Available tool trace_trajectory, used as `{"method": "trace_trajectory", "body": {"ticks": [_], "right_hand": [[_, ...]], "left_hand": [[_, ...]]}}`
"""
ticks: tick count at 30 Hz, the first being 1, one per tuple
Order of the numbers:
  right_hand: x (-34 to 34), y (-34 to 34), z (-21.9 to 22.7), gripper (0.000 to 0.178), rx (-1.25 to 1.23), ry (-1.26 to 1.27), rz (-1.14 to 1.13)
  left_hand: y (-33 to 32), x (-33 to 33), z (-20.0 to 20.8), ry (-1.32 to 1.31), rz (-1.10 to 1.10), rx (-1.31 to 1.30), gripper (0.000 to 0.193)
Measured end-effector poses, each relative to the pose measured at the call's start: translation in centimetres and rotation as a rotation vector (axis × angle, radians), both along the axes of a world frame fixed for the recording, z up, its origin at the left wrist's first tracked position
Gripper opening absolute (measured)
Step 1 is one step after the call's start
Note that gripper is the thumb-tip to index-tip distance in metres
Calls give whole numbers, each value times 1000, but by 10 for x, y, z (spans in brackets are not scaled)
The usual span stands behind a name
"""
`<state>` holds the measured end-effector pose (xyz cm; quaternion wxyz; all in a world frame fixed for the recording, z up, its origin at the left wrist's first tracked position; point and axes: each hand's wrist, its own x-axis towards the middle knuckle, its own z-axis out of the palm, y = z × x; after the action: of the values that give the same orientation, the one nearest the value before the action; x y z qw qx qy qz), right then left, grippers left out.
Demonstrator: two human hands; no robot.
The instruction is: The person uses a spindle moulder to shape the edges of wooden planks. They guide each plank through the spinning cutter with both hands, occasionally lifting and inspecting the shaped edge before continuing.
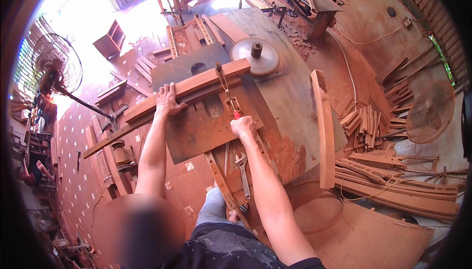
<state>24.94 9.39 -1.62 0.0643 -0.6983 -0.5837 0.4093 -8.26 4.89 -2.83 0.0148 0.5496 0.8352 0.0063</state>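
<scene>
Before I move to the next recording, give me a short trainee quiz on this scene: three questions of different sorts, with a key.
1. What is the right hand's grip closed around?
2. True or false: the adjustable wrench lies to the left of the right forearm.
3. Which end of the wooden beam that the left hand rests on is nearer the round disc?
A) the left end
B) the right end
C) neither, both are equally near

Key:
1. The red handle of the metal clamp.
2. True.
3. B.
</scene>
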Motion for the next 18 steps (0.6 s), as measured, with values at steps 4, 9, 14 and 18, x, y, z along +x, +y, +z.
{"method": "trace_trajectory", "body": {"ticks": [4,9,14,18], "right_hand": [[-3,3,-3,41,6,-33,-34],[-6,4,4,42,-41,-42,-56],[-2,3,16,44,-49,-4,-40],[-6,5,16,39,-64,0,-43]], "left_hand": [[6,-2,-1,9,-2,-1,118],[5,-2,0,1,3,-9,118],[9,-5,-1,-3,-5,0,119],[7,-6,-2,-8,-2,-10,121]]}}
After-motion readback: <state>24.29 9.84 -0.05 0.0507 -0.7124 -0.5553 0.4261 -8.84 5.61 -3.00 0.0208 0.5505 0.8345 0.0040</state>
